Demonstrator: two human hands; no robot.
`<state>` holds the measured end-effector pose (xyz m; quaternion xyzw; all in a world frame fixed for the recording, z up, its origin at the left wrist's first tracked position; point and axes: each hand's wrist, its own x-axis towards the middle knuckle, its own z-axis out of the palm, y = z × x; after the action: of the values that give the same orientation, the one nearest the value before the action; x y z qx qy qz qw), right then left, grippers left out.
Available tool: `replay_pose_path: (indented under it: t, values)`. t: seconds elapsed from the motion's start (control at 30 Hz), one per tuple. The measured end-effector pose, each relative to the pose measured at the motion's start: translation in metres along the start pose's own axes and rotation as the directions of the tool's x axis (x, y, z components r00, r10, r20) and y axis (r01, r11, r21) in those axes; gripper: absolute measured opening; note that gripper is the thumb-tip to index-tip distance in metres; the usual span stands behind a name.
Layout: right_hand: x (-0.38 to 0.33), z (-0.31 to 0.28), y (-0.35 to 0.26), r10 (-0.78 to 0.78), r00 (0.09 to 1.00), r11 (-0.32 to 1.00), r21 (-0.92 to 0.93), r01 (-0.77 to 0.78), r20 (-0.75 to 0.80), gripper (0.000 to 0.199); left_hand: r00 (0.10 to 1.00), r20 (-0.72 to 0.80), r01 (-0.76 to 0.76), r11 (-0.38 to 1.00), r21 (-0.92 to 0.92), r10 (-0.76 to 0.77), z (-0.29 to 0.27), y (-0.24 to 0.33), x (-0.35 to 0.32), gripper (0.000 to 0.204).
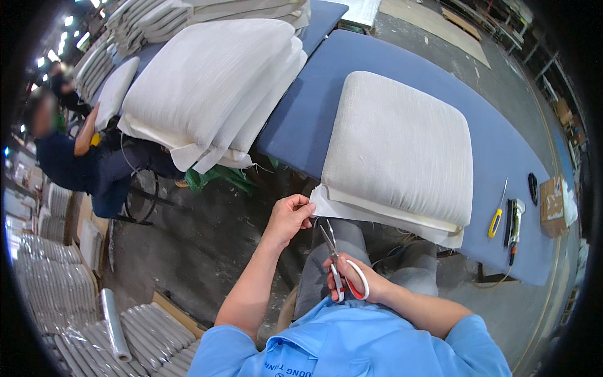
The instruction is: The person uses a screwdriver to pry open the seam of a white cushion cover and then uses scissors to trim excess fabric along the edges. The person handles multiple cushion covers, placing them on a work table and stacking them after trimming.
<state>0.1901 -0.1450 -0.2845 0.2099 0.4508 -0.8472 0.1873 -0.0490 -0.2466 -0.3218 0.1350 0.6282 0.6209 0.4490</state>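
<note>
The left hand is raised with its fingers pinched together. The right hand sits lower, curled closed, forearm bent inward.

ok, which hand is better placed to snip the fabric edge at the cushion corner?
Right. The right hand holds the scissors, blades pointing up at the fabric corner of the cushion. The left hand pinches that corner, so it is likely better kept holding it.
</note>
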Motion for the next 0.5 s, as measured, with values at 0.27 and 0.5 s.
replay_pose_path:
  t: [0.27,0.5]
  values:
    - [0.043,0.029,0.006,-0.139,0.982,0.984,0.096,0.152,-0.124,0.061,0.999,-0.038,0.019,0.995,0.102,-0.016,0.0,0.011,-0.005,0.016]
    - [0.063,0.047,0.001,-0.215,0.949,0.969,0.069,0.236,-0.229,0.063,0.999,-0.029,0.03,0.993,0.117,-0.026,0.002,0.015,-0.006,0.016]
